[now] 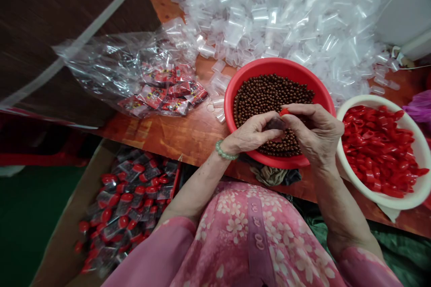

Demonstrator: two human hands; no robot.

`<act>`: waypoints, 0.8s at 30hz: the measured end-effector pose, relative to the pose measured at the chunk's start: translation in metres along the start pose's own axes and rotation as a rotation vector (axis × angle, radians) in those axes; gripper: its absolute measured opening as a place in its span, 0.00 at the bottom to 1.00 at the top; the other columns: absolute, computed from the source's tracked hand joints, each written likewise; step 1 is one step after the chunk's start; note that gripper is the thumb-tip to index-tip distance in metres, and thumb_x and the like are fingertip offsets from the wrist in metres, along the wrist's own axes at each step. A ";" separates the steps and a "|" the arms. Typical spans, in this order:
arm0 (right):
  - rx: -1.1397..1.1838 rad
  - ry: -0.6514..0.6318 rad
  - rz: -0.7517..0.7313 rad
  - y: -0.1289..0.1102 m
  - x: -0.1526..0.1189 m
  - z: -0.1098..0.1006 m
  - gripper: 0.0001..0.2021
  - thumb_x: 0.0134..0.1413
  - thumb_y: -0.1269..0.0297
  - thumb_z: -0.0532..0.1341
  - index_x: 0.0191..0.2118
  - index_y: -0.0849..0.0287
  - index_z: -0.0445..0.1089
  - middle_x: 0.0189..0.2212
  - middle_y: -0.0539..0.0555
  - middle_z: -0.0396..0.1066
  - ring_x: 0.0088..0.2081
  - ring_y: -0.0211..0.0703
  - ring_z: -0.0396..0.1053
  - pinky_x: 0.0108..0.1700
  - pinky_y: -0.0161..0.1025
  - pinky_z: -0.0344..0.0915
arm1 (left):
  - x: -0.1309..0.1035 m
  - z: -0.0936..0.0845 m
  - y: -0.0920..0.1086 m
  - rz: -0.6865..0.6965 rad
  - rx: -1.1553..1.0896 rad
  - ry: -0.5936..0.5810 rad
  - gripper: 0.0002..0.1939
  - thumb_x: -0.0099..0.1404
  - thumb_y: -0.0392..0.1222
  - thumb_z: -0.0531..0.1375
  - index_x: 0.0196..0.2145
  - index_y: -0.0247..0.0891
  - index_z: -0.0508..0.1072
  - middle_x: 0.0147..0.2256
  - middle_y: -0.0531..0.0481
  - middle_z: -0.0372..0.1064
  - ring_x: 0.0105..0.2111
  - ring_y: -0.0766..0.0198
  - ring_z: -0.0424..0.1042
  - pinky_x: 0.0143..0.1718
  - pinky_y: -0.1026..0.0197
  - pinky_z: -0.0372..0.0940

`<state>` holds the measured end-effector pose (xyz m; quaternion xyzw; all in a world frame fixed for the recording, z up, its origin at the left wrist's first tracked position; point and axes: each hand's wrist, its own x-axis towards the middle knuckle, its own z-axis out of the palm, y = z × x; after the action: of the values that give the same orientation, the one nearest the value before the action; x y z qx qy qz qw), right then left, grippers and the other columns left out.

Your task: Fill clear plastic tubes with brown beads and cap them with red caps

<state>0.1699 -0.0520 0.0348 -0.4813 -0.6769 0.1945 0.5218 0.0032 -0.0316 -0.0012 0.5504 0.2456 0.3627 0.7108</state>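
Both of my hands meet above a red basin (279, 66) of small brown beads (262, 94). My left hand (251, 133), with a green bead bracelet at its wrist, is closed around a clear container (276, 124) that looks dark inside. Between the thumb and fingers of my right hand (314, 132) is a small red cap (284, 111), right beside the container's end. Whether cap and container touch is hard to tell. To the right stands a white basin (350, 175) full of red caps (377, 143).
Clear plastic containers (269, 13) are heaped at the back of the wooden table (161, 136). A clear bag (107, 63) with red packets (153, 95) lies left. Below the table edge, a cardboard box (63, 233) holds red-capped containers (124, 204).
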 end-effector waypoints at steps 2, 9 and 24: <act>-0.013 0.009 -0.031 0.001 -0.001 0.003 0.07 0.57 0.67 0.71 0.41 0.49 0.80 0.39 0.48 0.83 0.40 0.40 0.81 0.45 0.39 0.77 | 0.000 0.001 0.000 -0.017 0.016 0.017 0.07 0.65 0.38 0.62 0.40 0.34 0.73 0.36 0.50 0.71 0.37 0.65 0.70 0.44 0.61 0.68; -0.014 0.005 -0.051 0.008 -0.004 0.005 0.06 0.58 0.68 0.70 0.41 0.51 0.79 0.40 0.49 0.83 0.40 0.41 0.81 0.46 0.39 0.78 | -0.001 0.000 0.004 -0.026 0.032 0.023 0.09 0.65 0.43 0.61 0.39 0.35 0.70 0.35 0.51 0.67 0.35 0.65 0.68 0.41 0.60 0.67; -0.108 -0.163 0.018 0.010 -0.010 -0.013 0.03 0.60 0.66 0.68 0.40 0.52 0.79 0.38 0.50 0.82 0.40 0.41 0.80 0.44 0.39 0.77 | 0.002 -0.001 -0.005 -0.032 0.198 -0.048 0.11 0.70 0.47 0.58 0.40 0.36 0.69 0.31 0.53 0.66 0.30 0.68 0.63 0.33 0.64 0.62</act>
<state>0.1860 -0.0586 0.0268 -0.4975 -0.7222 0.2006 0.4366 0.0046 -0.0298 -0.0064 0.6225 0.2720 0.3121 0.6642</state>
